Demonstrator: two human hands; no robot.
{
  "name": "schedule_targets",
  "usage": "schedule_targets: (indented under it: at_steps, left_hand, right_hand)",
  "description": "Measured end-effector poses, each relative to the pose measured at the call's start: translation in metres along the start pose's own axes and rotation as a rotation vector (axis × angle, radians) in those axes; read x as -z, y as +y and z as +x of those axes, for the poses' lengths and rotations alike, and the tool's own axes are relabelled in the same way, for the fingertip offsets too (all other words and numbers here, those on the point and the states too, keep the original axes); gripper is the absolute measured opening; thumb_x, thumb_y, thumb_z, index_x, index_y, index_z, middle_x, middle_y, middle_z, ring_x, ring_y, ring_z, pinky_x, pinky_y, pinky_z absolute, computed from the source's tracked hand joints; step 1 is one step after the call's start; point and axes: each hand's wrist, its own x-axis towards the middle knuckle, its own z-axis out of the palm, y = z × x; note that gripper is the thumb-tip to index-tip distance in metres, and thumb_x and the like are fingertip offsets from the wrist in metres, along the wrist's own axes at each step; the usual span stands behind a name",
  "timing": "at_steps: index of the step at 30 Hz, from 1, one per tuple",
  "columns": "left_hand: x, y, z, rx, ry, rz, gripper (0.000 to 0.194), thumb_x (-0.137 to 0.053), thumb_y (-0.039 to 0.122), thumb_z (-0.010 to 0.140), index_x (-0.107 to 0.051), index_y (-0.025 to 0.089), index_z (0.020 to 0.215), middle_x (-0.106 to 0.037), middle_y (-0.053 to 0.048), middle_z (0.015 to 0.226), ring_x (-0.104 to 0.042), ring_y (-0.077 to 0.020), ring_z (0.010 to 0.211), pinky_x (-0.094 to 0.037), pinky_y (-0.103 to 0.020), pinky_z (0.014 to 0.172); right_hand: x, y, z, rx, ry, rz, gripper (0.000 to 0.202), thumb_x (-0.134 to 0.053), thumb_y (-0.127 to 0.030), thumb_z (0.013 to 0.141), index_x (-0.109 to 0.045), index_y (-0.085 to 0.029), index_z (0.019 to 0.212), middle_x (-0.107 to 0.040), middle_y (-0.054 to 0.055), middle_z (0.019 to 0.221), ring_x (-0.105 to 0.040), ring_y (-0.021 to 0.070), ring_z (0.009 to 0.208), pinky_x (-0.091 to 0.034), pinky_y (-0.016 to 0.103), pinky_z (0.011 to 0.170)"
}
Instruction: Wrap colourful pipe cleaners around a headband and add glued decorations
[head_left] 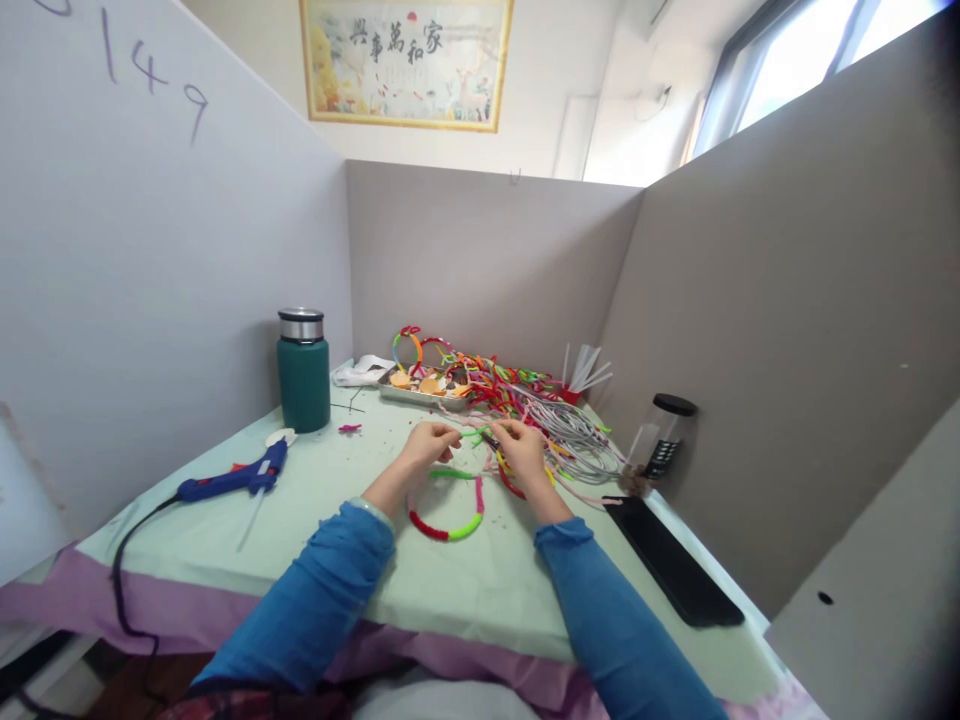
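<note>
Between my two hands a short green pipe cleaner (pixel 474 432) is stretched just above the table. My left hand (pixel 431 445) pinches its left end with thumb and forefinger. The fingers of my right hand (pixel 519 452) close on its other end, and a dark, thin tool (pixel 490 440) shows beside those fingers; its kind is hard to make out. Below my hands lies a ring wrapped in coloured pipe cleaner (pixel 448 535), with red, lime green, pink and green sections. Part of another red and yellow ring (pixel 513 488) shows under my right hand.
A blue glue gun (pixel 236 480) lies at left, its cord running off the front edge. Behind it stands a green flask (pixel 304 385). A metal tray (pixel 416 397), heaped pipe cleaners (pixel 517 385) and grey wires (pixel 581 440) lie at the back. At right are a clear bottle (pixel 660 440) and black slab (pixel 675 560).
</note>
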Motion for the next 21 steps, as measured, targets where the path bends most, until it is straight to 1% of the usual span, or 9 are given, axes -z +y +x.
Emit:
schedule_targets:
  at_steps: [3,5,8,10,13,14,17,19,21]
  left_hand:
    - [-0.004,-0.002,-0.002,0.009,-0.106,0.068,0.021,-0.063,0.033,0.066,-0.067,0.013,0.064,-0.056,-0.001,0.048,-0.047,-0.0096,0.044,-0.036,-0.022,0.047]
    - [-0.007,-0.005,-0.002,-0.025,-0.146,0.155,0.022,-0.063,0.034,0.066,-0.068,0.013,0.064,-0.057,-0.001,0.048,-0.045,-0.0094,0.044,-0.033,-0.021,0.046]
    - [-0.008,-0.010,-0.001,-0.132,-0.115,0.314,0.019,-0.067,0.034,0.062,-0.070,0.016,0.063,-0.059,0.000,0.051,-0.046,-0.0106,0.047,-0.032,-0.022,0.048]
    - [-0.008,-0.014,-0.001,-0.230,-0.091,0.394,0.014,-0.072,0.030,0.056,-0.071,0.019,0.064,-0.062,0.000,0.056,-0.049,-0.0122,0.051,-0.033,-0.022,0.051]
    - [-0.007,-0.020,-0.002,-0.331,-0.136,0.493,0.007,-0.071,0.020,0.055,-0.069,0.022,0.062,-0.064,0.000,0.060,-0.053,-0.0139,0.054,-0.035,-0.023,0.054]
    - [-0.007,-0.022,-0.003,-0.348,-0.151,0.534,0.005,-0.069,0.018,0.056,-0.068,0.022,0.059,-0.063,-0.001,0.058,-0.053,-0.0143,0.054,-0.035,-0.023,0.055]
    - [-0.009,-0.025,-0.003,-0.375,-0.168,0.634,0.010,-0.063,0.013,0.059,-0.066,0.022,0.057,-0.062,-0.002,0.058,-0.053,-0.0159,0.055,-0.036,-0.025,0.058]
    - [-0.009,-0.026,-0.003,-0.388,-0.161,0.638,0.011,-0.061,0.012,0.061,-0.067,0.022,0.060,-0.063,-0.003,0.062,-0.054,-0.0171,0.058,-0.036,-0.025,0.059]
    - [-0.009,-0.026,-0.002,-0.389,-0.144,0.604,0.013,-0.059,0.011,0.063,-0.067,0.022,0.065,-0.064,-0.004,0.066,-0.054,-0.0179,0.062,-0.036,-0.025,0.061]
  right_hand:
    - [-0.001,-0.003,0.001,-0.145,-0.033,0.277,0.030,-0.064,-0.047,0.068,-0.063,-0.016,0.073,-0.059,0.000,0.059,-0.052,0.0133,0.055,-0.039,0.024,0.052]
    - [-0.002,-0.006,0.000,-0.200,-0.068,0.424,0.033,-0.066,-0.049,0.066,-0.060,-0.017,0.071,-0.061,0.000,0.065,-0.054,0.0128,0.059,-0.042,0.024,0.054]
    - [-0.004,-0.009,0.000,-0.235,-0.080,0.537,0.035,-0.067,-0.050,0.065,-0.058,-0.017,0.074,-0.065,0.003,0.078,-0.060,0.0151,0.070,-0.048,0.027,0.064]
    - [-0.004,-0.010,0.000,-0.236,-0.066,0.566,0.034,-0.067,-0.048,0.065,-0.055,-0.018,0.074,-0.066,0.004,0.080,-0.062,0.0165,0.075,-0.050,0.030,0.069]
    - [-0.005,-0.009,0.000,-0.222,-0.095,0.576,0.032,-0.069,-0.043,0.065,-0.051,-0.019,0.074,-0.066,0.003,0.080,-0.063,0.0165,0.074,-0.051,0.031,0.069]
    - [-0.005,-0.009,-0.001,-0.219,-0.117,0.570,0.031,-0.068,-0.042,0.065,-0.049,-0.019,0.075,-0.066,0.003,0.079,-0.063,0.0160,0.072,-0.051,0.030,0.067]
    - [-0.006,-0.007,-0.001,-0.211,-0.157,0.518,0.030,-0.065,-0.042,0.067,-0.047,-0.021,0.078,-0.063,0.000,0.072,-0.059,0.0137,0.062,-0.050,0.027,0.059]
    - [-0.006,-0.006,-0.001,-0.209,-0.142,0.488,0.029,-0.063,-0.043,0.069,-0.048,-0.021,0.081,-0.059,-0.002,0.068,-0.055,0.0112,0.055,-0.048,0.024,0.051]
    - [-0.005,-0.005,-0.001,-0.217,-0.134,0.476,0.028,-0.062,-0.042,0.070,-0.049,-0.021,0.082,-0.055,-0.004,0.064,-0.048,0.0086,0.048,-0.041,0.020,0.042]
